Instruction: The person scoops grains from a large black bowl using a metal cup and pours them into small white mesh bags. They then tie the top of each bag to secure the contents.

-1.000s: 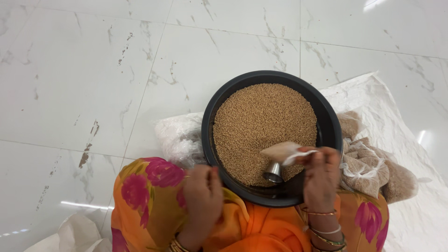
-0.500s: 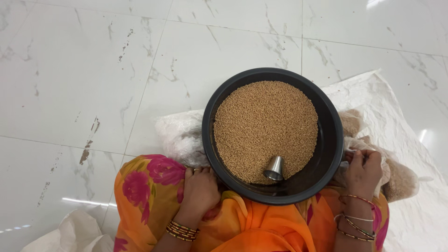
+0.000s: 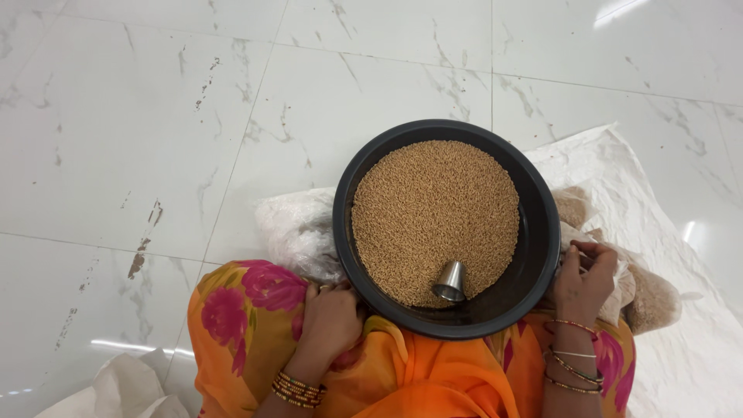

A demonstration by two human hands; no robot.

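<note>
Left hand (image 3: pixel 331 319): fingers (image 3: pixel 321 289) are curling inward, knuckles up, pressing against the lower-left outer rim of the black round pan (image 3: pixel 542 232). Whether they are actually gripping the rim cannot be told; the fingertips are tucking under it. Wrist is carrying a stack of red and gold bangles (image 3: pixel 296 389).

Right hand (image 3: pixel 582 280): fingers (image 3: pixel 594 249) are bending narrowly, pinching at the pan's right edge where it is meeting a crumpled clear plastic bag (image 3: pixel 619 282). Whether the pinch is closing on rim or on bag cannot be told. Thin bangles (image 3: pixel 574 354) are ringing this wrist.

Pan: sitting on the person's lap, over orange cloth with pink flowers (image 3: pixel 248 298), in the middle-right of the view. It is holding a broad, level bed of golden-brown grain (image 3: pixel 433 213) that is filling most of the base; a dark bare crescent is showing along the lower right. A small steel cup (image 3: pixel 450 282) is lying tilted at the near edge of the grain, mouth toward the person.

Packages: a second clear plastic bag (image 3: pixel 298 228) is lying bunched just left of the pan, touching it. The right-hand bag is holding brownish grain, bulging behind the hand. Under it, a white woven sack (image 3: pixel 658 193) is spreading flat on the floor. Another white bag corner (image 3: pixel 120 391) is showing at bottom left.

Floor (image 3: pixel 155 116): white marble tiles with grey veining.
</note>
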